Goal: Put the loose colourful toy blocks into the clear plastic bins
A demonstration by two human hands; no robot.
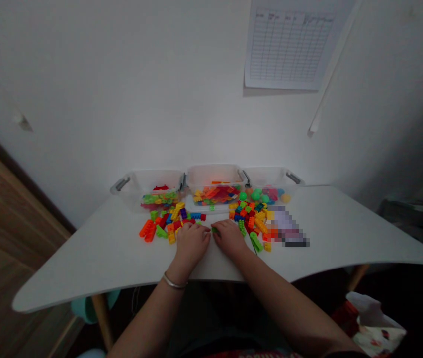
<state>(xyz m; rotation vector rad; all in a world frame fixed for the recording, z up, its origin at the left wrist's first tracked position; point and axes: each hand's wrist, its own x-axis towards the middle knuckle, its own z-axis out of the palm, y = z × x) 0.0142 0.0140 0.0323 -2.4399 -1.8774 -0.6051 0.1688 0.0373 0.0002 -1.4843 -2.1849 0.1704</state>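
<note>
Centrally, one green piece (214,229), pinched at the fingertips of the right hand (229,238), over the white worktop (92,256). Left hand (193,242), just beside; whether its grip holds anything cannot be told.

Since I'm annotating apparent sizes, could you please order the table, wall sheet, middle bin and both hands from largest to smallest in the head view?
1. Table
2. Wall sheet
3. Middle bin
4. Left hand and right hand: too alike to rank.
</note>
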